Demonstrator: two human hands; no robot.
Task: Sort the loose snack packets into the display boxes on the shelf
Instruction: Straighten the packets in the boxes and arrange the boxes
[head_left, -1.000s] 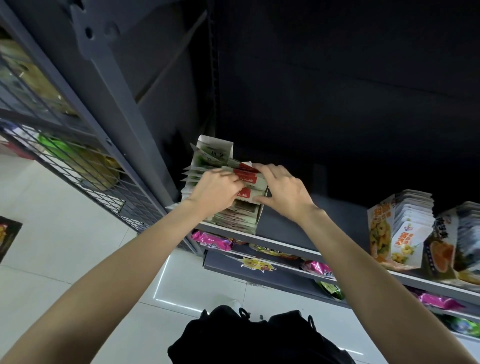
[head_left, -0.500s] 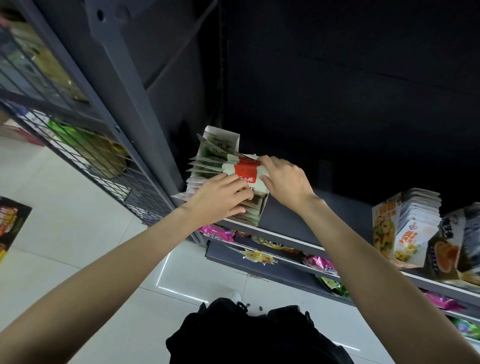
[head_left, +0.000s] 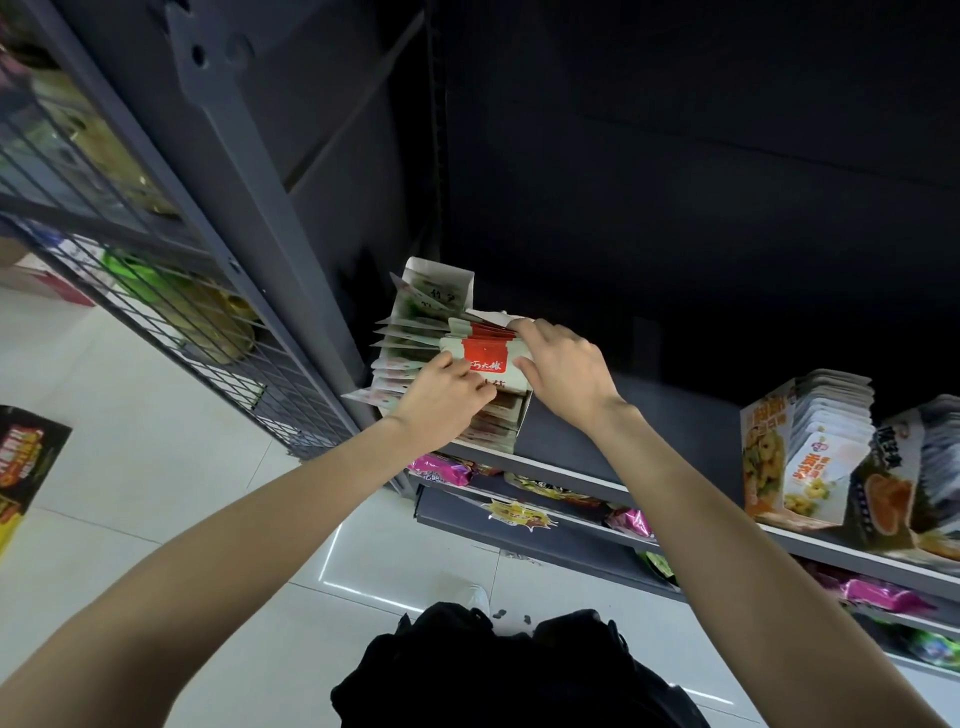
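Note:
A white display box (head_left: 511, 423) stands on the grey shelf (head_left: 550, 467) and holds a row of red-and-white snack packets (head_left: 483, 351). Behind it on the left, green-and-white packets (head_left: 410, 338) fan out of a second box. My left hand (head_left: 441, 402) lies against the front red-and-white packet with its fingers curled on it. At the right edge of the same row my right hand (head_left: 563, 364) grips the packets, fingertips on their tops.
Two more display boxes of packets (head_left: 800, 447) stand at the right end of the shelf. Pink and green snack bags (head_left: 441, 467) lie on lower shelves. A wire-mesh rack (head_left: 171, 301) stands to the left, over white floor tiles. A black bag (head_left: 493, 670) sits below.
The packets now stand more upright in the box, the red label facing me. My left hand has slid lower on the front packet; my right hand stays at the right edge.

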